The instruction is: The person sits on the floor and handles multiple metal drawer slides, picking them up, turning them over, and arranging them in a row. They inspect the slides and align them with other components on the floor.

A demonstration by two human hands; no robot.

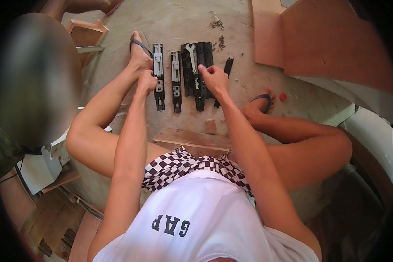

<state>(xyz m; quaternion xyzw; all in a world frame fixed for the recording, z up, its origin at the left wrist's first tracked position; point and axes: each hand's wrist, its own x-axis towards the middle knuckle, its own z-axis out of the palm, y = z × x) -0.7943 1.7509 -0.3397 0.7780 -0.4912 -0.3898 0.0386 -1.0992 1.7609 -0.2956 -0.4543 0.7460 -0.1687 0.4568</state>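
My left hand [147,81] is closed, its fingertips at the left edge of a black drawer slide [158,63] with a grey mechanism. Right of it, a second similar drawer slide [175,72] lies parallel on the floor. Farther right is a group of black slide rails [199,98] lying side by side, with a metal open-end wrench [191,56] resting on top. Over the right side of that group is my right hand [214,81], fingers curled and thumb near the wrench's lower end. Whatever sits in its fingers is hidden. Partly behind this hand, a thin black rail [228,66] slants across the floor.
Small screws [216,21] lie in loose piles beyond the rails. A wooden board [190,139] lies between my legs, near a small wood block [211,126]. Large brown panels [332,39] stand at the right. At the left another person [35,83] is close by.
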